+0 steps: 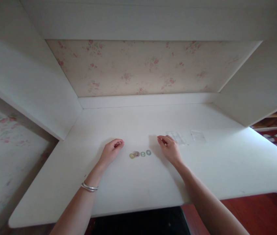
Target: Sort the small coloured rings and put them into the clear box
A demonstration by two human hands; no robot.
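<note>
A short row of small ring-shaped pieces lies on the white desktop between my hands: a yellow ring point(132, 156), a dull pink ring point(137, 154), a pale green ring point(142, 154) and a grey-green ring point(148, 152). The yellow and pink ones touch or overlap. To the left of the row rests my left hand point(111, 150), its fingers curled together. My right hand point(170, 148) is up and to the right of the row, thumb and fingertips pinched. Whatever either hand holds, if anything, is too small or hidden to make out.
Two clear plastic pouches point(198, 136) lie flat to the right, one partly behind my right hand. The white desk point(138, 189) has side panels point(30, 71) and a back strip point(148, 100) below floral wallpaper. Its front edge runs close to my body.
</note>
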